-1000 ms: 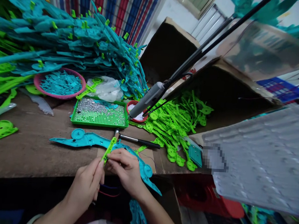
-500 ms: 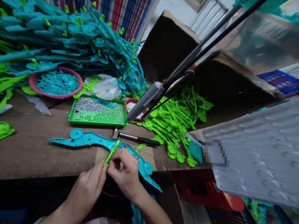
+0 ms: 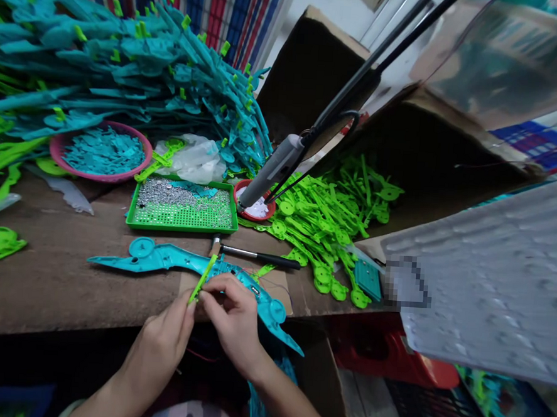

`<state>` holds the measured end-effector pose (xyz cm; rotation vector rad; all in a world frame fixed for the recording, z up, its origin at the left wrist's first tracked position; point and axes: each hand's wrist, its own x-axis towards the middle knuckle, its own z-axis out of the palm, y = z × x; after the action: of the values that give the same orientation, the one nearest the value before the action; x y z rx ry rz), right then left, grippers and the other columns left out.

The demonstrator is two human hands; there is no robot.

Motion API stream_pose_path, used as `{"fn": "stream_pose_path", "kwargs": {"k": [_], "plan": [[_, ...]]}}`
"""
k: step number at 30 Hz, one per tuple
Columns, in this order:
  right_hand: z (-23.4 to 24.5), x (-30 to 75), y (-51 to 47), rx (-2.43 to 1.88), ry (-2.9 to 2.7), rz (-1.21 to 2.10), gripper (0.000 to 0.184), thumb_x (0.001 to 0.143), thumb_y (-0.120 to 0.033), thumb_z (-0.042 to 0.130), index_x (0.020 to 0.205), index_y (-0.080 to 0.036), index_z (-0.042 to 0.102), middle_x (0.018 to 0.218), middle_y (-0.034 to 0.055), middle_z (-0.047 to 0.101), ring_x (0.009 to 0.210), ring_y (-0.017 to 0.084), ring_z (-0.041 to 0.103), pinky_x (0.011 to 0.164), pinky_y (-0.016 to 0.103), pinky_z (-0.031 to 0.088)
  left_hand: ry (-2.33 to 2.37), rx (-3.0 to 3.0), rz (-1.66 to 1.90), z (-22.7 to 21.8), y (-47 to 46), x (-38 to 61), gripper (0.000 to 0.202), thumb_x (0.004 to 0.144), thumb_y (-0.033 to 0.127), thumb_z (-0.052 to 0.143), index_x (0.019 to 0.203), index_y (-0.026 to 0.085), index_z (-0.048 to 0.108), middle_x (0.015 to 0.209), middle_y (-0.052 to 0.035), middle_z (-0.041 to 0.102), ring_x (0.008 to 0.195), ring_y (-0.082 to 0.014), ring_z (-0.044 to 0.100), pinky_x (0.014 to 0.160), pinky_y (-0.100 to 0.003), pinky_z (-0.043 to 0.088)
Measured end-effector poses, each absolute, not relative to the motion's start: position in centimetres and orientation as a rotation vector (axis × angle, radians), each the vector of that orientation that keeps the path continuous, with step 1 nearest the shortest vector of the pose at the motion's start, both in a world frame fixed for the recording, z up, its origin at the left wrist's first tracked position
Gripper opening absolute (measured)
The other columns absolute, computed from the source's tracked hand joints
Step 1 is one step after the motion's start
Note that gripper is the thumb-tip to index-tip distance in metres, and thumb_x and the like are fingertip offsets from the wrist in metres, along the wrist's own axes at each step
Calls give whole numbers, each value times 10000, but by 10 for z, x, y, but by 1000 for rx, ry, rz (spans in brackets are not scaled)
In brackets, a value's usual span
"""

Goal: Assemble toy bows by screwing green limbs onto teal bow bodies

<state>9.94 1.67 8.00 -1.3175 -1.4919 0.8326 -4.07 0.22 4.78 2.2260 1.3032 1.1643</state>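
A thin bright-green plastic strip [image 3: 203, 280] is pinched between the fingertips of my left hand [image 3: 166, 330], its free end pointing up and away. My right hand [image 3: 235, 319] meets it at the strip's lower part, thumb and forefinger pressed together there; whether they hold the strip or a small part on it is hidden. Just beyond both hands lies a teal bow-shaped plastic piece [image 3: 162, 257] with a round disc near each end. Its middle passes behind the strip and my right hand. A hammer [image 3: 256, 257] with a black handle rests behind it.
A green perforated tray [image 3: 183, 220] holds small metal screws. Beside it stand a red bowl [image 3: 271, 213] of white bits and a grey electric screwdriver [image 3: 271, 172] hanging nose-down. A pink bowl [image 3: 147, 156] holds teal parts. Green parts [image 3: 325, 224] and teal pieces [image 3: 126, 79] are piled around.
My right thumb and forefinger have shifted on the green strip, and the strip has moved slightly left and down. The screwdriver has swung a little; the teal piece stays put.
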Motion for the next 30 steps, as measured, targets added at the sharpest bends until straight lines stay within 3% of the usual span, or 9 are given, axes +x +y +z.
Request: {"fn": "stream_pose_path", "kwargs": {"k": [5,11,17,26,28,30], "plan": [[81,106,18,-1250,-1531,880,129,825,-139,656,893,-206,743,850,42,730,790,150,681,721,263,542,1272,1938,1082,54,3,-45,296,1014,242,338,1055,127,608,477,77,515,297,-110,496,362,-202,433],[76,107,16,-1262,-1447,968,37,806,-157,686,786,-186,698,784,28,715,726,145,668,668,258,547,1232,1787,1060,53,0,-45,271,987,224,360,1060,151,611,536,77,532,294,-79,459,364,-189,418],[68,109,15,-1129,-1762,622,102,903,-135,568,906,-199,647,833,47,675,812,159,638,732,297,547,1237,1829,1082,54,-1,-45,263,987,230,374,1013,154,624,455,101,438,294,-95,451,379,-205,413],[55,112,17,-1021,-1676,675,119,845,-88,634,886,-198,653,849,34,679,807,144,641,722,272,527,1209,1857,1013,55,-1,-44,276,1004,217,353,1062,144,613,460,96,482,283,-95,467,364,-194,427],[54,108,16,-1086,-1602,697,112,829,-85,629,840,-195,647,818,27,667,779,142,632,706,268,518,1250,1964,1053,53,-1,-43,274,1015,230,351,1071,139,603,515,63,582,337,-109,547,395,-197,460],[55,104,15,-1173,-1515,748,119,796,-75,620,773,-192,620,761,10,633,721,131,604,649,248,495,1288,2123,1128,49,-2,-42,271,1022,231,351,1110,117,580,707,-23,717,504,-141,679,485,-210,525]]}}
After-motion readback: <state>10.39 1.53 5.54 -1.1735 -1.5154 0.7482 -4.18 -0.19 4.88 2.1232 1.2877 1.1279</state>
